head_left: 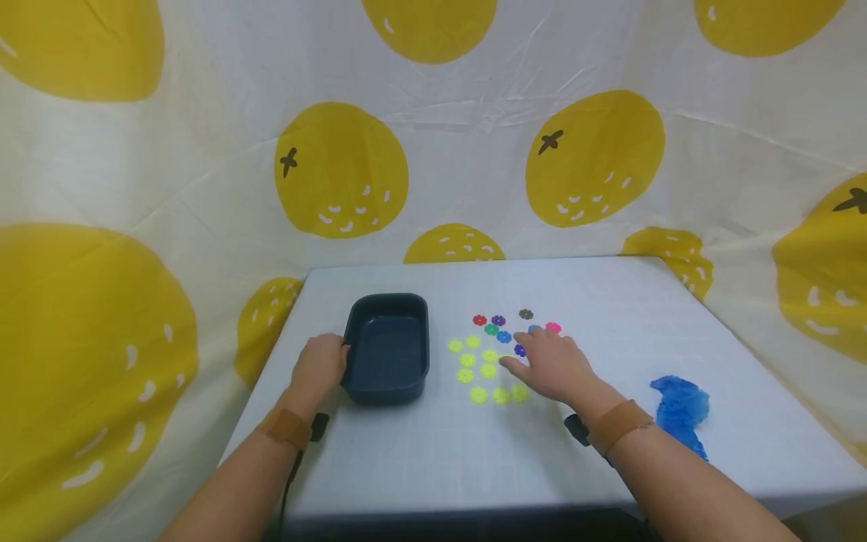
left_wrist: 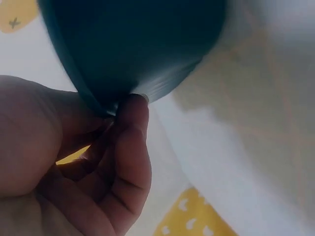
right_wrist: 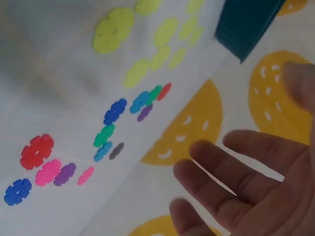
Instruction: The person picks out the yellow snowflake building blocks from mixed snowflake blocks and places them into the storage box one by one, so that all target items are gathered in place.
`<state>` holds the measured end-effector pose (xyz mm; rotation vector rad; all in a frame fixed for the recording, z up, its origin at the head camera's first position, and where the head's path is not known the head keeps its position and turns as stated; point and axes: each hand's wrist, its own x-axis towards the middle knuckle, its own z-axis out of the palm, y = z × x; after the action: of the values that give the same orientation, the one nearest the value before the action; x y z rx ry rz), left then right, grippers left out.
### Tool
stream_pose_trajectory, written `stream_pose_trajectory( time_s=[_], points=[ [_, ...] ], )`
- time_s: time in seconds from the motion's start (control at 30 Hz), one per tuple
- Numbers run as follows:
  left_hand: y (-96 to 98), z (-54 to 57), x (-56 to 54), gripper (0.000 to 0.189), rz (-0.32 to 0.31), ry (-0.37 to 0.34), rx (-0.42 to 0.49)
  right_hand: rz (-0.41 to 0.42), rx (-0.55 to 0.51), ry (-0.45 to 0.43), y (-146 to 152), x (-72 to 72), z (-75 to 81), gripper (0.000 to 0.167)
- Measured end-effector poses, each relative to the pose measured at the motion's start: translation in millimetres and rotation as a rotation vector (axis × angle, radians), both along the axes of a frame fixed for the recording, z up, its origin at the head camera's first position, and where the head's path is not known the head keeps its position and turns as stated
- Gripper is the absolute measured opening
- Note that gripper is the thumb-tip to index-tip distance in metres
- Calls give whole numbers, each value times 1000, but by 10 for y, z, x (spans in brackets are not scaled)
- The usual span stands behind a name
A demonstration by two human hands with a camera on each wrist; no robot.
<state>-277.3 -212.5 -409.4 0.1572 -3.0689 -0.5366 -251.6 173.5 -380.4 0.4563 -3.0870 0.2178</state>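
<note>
Clock positions refer to the head view, with 12 o'clock at the far edge of the desk.

The backdrop (head_left: 467, 165), white with yellow fruit prints, hangs behind the desk and on its 9 and 3 o'clock sides. The desk (head_left: 596, 290) has a white top and carries all items below.

The tray (head_left: 389, 346), dark and rectangular with rounded corners, sits upright at the desk's 9 o'clock side.

Two hands are in view. The left hand (head_left: 318, 367) is at the tray's 9 o'clock wall and pinches the rim between thumb and fingers. The right hand (head_left: 552, 365) is held over the discs with its fingers spread; it grips nothing.

The blue wad (head_left: 680, 410), crumpled, lies at 4 o'clock from the right hand, near the forearm. A brown band (head_left: 287, 427) encircles each wrist.

The yellow discs (head_left: 488, 370), flower-shaped, lie loose at 3 o'clock from the tray. The coloured discs (head_left: 504, 337) lie at 1 o'clock from the yellow discs: red, purple, green, blue, grey and pink. In the head view, the right hand hides part of this group.
</note>
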Motion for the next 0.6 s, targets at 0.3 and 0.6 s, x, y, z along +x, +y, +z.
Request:
stream_pose_trajectory(
  time_s=[0.3, 0.6],
  points=[
    [-63, 31, -26, 24, -43, 40, 31, -6, -153, -153, 7, -58, 42, 33],
    [-167, 83, -113, 27, -27, -40, 225, 0, -123, -189, -34, -76, -24, 31]
  ],
)
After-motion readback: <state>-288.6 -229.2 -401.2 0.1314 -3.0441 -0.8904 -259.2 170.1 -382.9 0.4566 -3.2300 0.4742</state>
